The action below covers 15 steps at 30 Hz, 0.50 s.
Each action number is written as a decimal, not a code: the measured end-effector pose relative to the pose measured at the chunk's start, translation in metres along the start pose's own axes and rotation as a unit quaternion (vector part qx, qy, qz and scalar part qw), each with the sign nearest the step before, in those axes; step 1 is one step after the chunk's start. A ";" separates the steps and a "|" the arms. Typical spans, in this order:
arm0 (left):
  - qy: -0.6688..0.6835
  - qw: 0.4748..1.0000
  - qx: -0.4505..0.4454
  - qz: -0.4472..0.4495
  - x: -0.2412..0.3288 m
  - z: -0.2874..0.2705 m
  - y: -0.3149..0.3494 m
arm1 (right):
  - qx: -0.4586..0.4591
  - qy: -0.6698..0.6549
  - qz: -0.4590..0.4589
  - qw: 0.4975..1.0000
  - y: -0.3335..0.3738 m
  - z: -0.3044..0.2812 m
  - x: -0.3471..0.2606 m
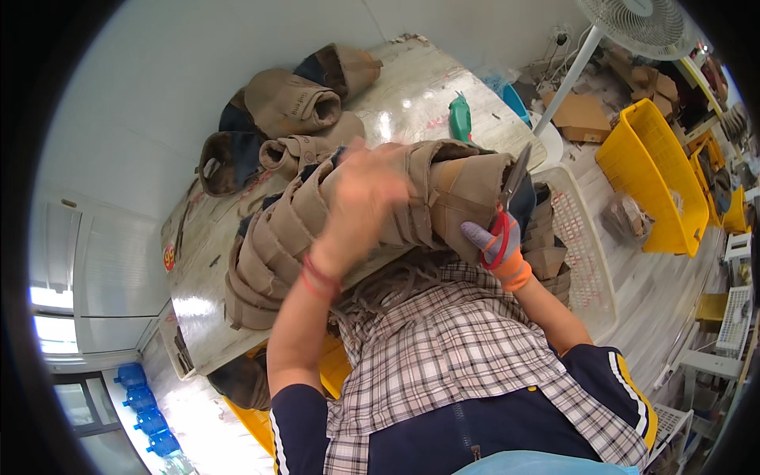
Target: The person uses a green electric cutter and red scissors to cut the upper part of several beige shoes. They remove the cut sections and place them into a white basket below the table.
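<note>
A long row of nested brown fabric pieces, curved like tubes with some dark lining, lies across the table in front of me. Over the middle of this row is my bare left hand, with red bands at its wrist; motion smears its fingers, so their grip cannot be made out. My right hand wears a grey and orange glove and is closed around the red handles of a pair of scissors. The scissors' blades point up and away, beside the row's right end.
More brown pieces are piled at the table's far left, and a green plastic object lies at the back. A white basket with brown pieces stands right. Beyond are a yellow crate, a cardboard box and a fan.
</note>
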State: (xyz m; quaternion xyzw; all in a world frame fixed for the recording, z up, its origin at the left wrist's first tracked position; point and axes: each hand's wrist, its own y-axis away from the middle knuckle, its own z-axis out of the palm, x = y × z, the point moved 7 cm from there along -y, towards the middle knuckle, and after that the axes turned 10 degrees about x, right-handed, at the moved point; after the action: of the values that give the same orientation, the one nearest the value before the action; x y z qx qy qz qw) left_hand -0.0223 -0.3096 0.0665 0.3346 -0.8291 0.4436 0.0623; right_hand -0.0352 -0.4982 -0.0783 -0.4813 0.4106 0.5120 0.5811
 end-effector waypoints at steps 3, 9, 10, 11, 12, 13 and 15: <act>-0.266 0.951 -0.039 -0.153 -0.114 -0.004 0.012 | -0.061 -0.086 0.123 0.987 -0.022 0.017 0.026; -0.101 0.922 -0.152 -0.342 -0.121 0.005 0.026 | -0.184 -0.071 0.040 0.980 -0.052 0.056 -0.010; -0.103 0.925 -0.131 -0.342 -0.121 -0.001 0.030 | -0.210 -0.099 0.061 0.971 -0.058 0.065 -0.015; -0.117 0.924 -0.131 -0.340 -0.116 0.000 0.028 | -0.226 -0.090 0.036 0.969 -0.070 0.063 -0.009; -0.126 0.924 -0.134 -0.335 -0.111 0.007 0.023 | -0.174 -0.107 0.038 0.978 -0.083 0.053 0.014; -0.178 0.929 -0.119 -0.301 -0.106 0.014 0.021 | -0.124 -0.127 0.044 0.983 -0.093 0.044 0.050; -0.220 0.920 -0.116 -0.302 -0.101 0.009 0.021 | -0.057 -0.100 -0.035 0.993 -0.102 0.040 0.085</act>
State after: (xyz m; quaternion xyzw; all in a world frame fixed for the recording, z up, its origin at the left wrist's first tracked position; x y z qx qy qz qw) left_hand 0.0446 -0.2580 0.0057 0.6487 -0.7272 0.2197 0.0473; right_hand 0.0770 -0.4434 -0.1383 -0.4741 0.3035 0.5589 0.6088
